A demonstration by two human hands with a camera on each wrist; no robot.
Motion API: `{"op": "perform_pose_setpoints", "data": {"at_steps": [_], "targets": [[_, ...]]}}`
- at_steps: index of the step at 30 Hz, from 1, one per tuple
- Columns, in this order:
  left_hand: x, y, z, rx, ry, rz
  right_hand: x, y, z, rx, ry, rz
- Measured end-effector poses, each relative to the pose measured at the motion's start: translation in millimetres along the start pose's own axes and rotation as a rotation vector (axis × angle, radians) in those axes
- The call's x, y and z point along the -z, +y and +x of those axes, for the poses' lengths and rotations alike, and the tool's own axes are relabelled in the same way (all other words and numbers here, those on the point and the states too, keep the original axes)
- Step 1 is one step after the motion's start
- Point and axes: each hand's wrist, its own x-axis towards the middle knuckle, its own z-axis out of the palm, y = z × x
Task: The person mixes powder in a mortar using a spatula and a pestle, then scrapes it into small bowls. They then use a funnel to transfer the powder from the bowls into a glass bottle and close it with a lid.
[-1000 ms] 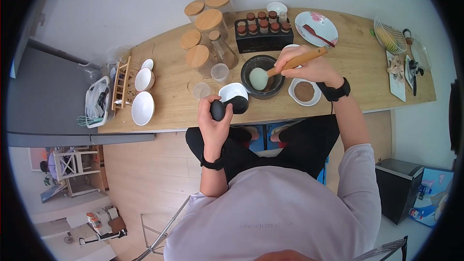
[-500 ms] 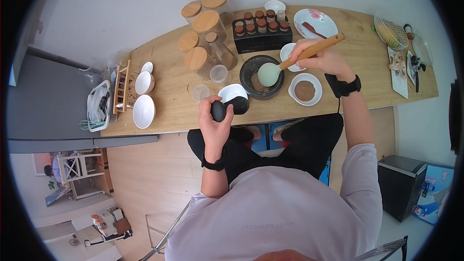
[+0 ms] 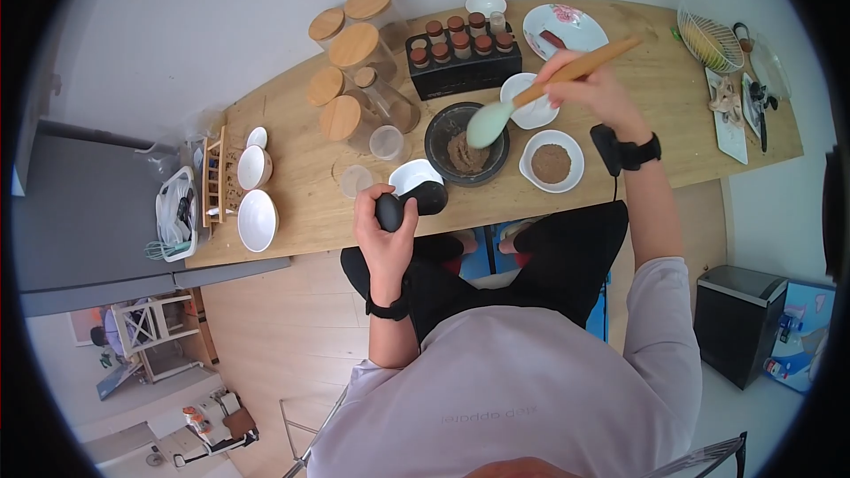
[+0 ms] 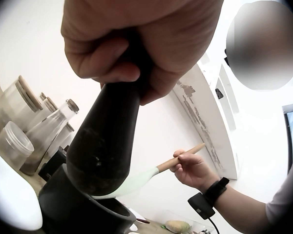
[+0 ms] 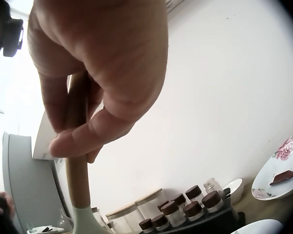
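My left hand (image 3: 385,226) grips a black pestle (image 4: 105,141), its thick rounded end pointing away over the edge of a white dish (image 3: 409,175). My right hand (image 3: 593,93) holds a spoon by its wooden handle (image 3: 589,62); thumb and fingers wrap the handle (image 5: 78,180) in the right wrist view. The spoon's pale green head (image 3: 490,124) slants over the black mortar (image 3: 434,146). Brown powder (image 3: 465,158) lies inside the mortar. Close to its right stands a white bowl (image 3: 577,168) holding brown powder, and behind that another white bowl (image 3: 537,113).
Wooden-lidded glass jars (image 3: 359,44) and a black rack of small brown-capped bottles (image 3: 465,75) stand behind the mortar. Two clear cups (image 3: 387,142) sit left. A floral plate (image 3: 575,31) is at the back, white bowls (image 3: 257,221) at far left, a wire basket (image 3: 708,40) at right.
My right hand has moved rightward, and the spoon head has turned and risen, showing more powder in the mortar. The left hand still holds the pestle. The head view has shifted slightly.
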Motion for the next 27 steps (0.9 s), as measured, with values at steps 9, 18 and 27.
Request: {"op": "perform_pose_setpoints", "data": {"at_steps": [9, 18, 27], "targets": [[-14, 3, 16, -0.047, 0.015, -0.033, 138, 112, -6, 0.153, 0.932, 0.786], [-29, 3, 23, -0.094, -0.048, 0.002, 145, 205, 0, 0.059, 1.259, 1.024], [-37, 1, 33, -0.143, -0.01, 0.053, 134, 207, -8, -0.123, 1.052, 1.18]]}}
